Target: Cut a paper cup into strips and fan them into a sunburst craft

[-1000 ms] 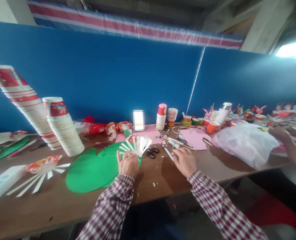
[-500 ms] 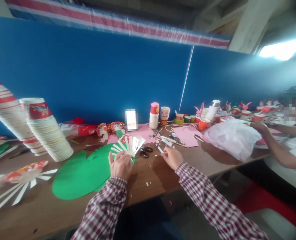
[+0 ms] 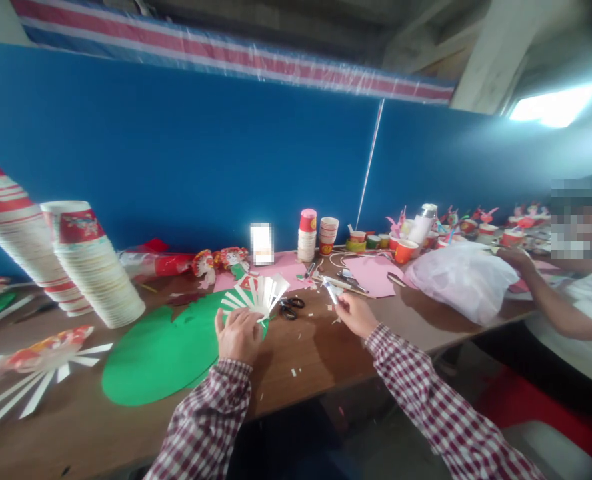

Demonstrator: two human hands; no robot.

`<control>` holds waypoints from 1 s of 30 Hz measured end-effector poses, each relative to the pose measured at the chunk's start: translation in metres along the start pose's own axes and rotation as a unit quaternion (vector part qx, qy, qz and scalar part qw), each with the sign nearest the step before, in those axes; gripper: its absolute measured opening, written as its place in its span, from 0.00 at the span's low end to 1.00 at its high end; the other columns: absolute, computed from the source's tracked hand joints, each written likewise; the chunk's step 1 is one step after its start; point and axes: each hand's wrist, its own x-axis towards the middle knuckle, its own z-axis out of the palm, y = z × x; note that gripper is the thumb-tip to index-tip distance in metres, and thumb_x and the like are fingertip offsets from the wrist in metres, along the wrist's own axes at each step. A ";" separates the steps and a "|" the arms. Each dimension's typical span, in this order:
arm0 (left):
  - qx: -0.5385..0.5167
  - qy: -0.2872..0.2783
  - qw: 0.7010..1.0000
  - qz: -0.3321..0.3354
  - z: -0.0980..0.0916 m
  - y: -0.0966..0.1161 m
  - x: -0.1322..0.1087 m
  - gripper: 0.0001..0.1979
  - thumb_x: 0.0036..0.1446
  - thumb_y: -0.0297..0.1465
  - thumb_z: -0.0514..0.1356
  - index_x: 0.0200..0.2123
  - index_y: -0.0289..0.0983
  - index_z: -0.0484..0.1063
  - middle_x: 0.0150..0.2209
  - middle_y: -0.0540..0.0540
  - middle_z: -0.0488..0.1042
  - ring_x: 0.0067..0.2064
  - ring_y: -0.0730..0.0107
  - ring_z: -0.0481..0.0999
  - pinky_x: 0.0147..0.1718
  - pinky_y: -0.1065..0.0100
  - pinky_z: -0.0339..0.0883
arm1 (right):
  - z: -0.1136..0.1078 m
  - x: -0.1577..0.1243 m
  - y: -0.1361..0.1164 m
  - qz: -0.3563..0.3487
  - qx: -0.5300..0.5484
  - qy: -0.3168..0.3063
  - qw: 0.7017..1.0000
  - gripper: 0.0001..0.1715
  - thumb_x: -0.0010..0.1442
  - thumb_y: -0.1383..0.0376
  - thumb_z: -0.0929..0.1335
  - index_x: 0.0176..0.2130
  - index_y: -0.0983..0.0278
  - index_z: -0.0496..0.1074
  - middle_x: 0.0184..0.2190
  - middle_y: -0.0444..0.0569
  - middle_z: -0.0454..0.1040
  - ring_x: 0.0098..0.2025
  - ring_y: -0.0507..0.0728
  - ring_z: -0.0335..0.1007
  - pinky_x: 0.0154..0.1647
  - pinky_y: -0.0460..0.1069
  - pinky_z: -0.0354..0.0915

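Observation:
My left hand [image 3: 239, 337] is closed at the lower end of a paper cup cut into white strips [image 3: 266, 293], fanned out over the edge of the green paper [image 3: 159, 367]. Its fingertips are partly hidden, with thumb and fingers close together at the strips. In my right hand [image 3: 358, 316] is a slim white tube with blue marking [image 3: 331, 291], its far end tilted up and to the left. Black-handled scissors [image 3: 291, 307] lie on the table between the two hands.
Tall stacks of paper cups [image 3: 99, 273] lean at the left, behind another cut cup [image 3: 51, 357]. Shorter cup stacks [image 3: 307, 243] stand at the back. Pink paper [image 3: 373, 275] and a white plastic bag [image 3: 463, 280] lie to the right, where a co-worker's arm [image 3: 551, 300] reaches in.
My right hand has lifted the white tube from among the things on the table and moved slightly right. The left hand stays at the cut cup.

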 end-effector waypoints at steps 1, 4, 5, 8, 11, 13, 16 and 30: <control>-0.001 -0.002 1.000 0.002 0.000 0.000 0.000 0.11 0.47 0.25 0.54 0.28 0.42 0.75 0.31 0.49 0.77 0.43 0.60 0.71 0.57 0.50 0.35 | -0.004 0.001 0.004 0.001 0.015 0.007 1.000 0.09 0.55 0.63 0.61 0.33 0.64 0.68 0.28 0.46 0.73 0.29 0.53 0.68 0.30 0.46 0.60; 0.000 0.002 1.000 0.006 0.000 0.000 0.000 0.10 0.47 0.25 0.54 0.28 0.42 0.74 0.31 0.49 0.77 0.43 0.60 0.71 0.57 0.51 0.34 | -0.012 0.008 0.017 0.029 0.037 0.023 0.999 0.09 0.55 0.62 0.61 0.32 0.65 0.66 0.28 0.46 0.73 0.29 0.53 0.68 0.30 0.45 0.60; 0.001 0.007 1.000 0.008 0.000 0.000 0.000 0.10 0.47 0.25 0.54 0.28 0.42 0.74 0.31 0.49 0.77 0.43 0.60 0.71 0.57 0.50 0.33 | -0.014 0.011 0.021 0.041 0.041 0.022 0.998 0.08 0.55 0.62 0.62 0.32 0.65 0.66 0.28 0.47 0.72 0.29 0.53 0.68 0.30 0.45 0.60; 0.006 0.022 1.000 0.010 0.000 0.000 0.000 0.10 0.48 0.26 0.54 0.28 0.42 0.74 0.31 0.50 0.77 0.45 0.60 0.70 0.57 0.50 0.31 | -0.019 0.019 0.032 0.079 0.056 0.014 0.995 0.06 0.55 0.66 0.60 0.34 0.65 0.63 0.26 0.45 0.71 0.27 0.52 0.67 0.27 0.44 0.59; 0.019 0.037 0.999 -0.007 -0.001 0.001 0.001 0.11 0.48 0.26 0.54 0.31 0.42 0.74 0.34 0.49 0.77 0.45 0.59 0.69 0.56 0.49 0.34 | -0.023 0.025 0.038 0.126 0.004 0.060 0.990 0.07 0.55 0.67 0.59 0.35 0.65 0.63 0.26 0.46 0.70 0.27 0.53 0.66 0.27 0.45 0.58; 0.026 0.045 0.998 -0.019 -0.001 0.002 0.001 0.11 0.49 0.26 0.53 0.33 0.41 0.73 0.36 0.48 0.76 0.46 0.58 0.69 0.56 0.50 0.35 | -0.027 0.027 0.042 0.153 -0.037 0.102 0.982 0.09 0.56 0.65 0.59 0.35 0.66 0.65 0.27 0.49 0.70 0.29 0.55 0.66 0.28 0.46 0.57; 0.029 0.049 0.998 -0.032 -0.001 0.001 0.002 0.13 0.49 0.27 0.53 0.38 0.41 0.72 0.39 0.46 0.75 0.46 0.57 0.68 0.55 0.50 0.39 | -0.033 0.031 0.048 0.172 -0.091 0.114 0.974 0.13 0.58 0.62 0.58 0.35 0.66 0.67 0.28 0.51 0.71 0.31 0.56 0.66 0.30 0.46 0.56; 0.009 0.113 0.992 -0.060 -0.004 -0.010 0.003 0.19 0.50 0.30 0.55 0.47 0.37 0.66 0.47 0.39 0.67 0.49 0.55 0.65 0.50 0.54 0.53 | -0.020 0.100 0.060 0.209 -0.166 0.026 0.963 0.18 0.58 0.58 0.62 0.42 0.65 0.72 0.37 0.56 0.74 0.38 0.59 0.70 0.34 0.48 0.61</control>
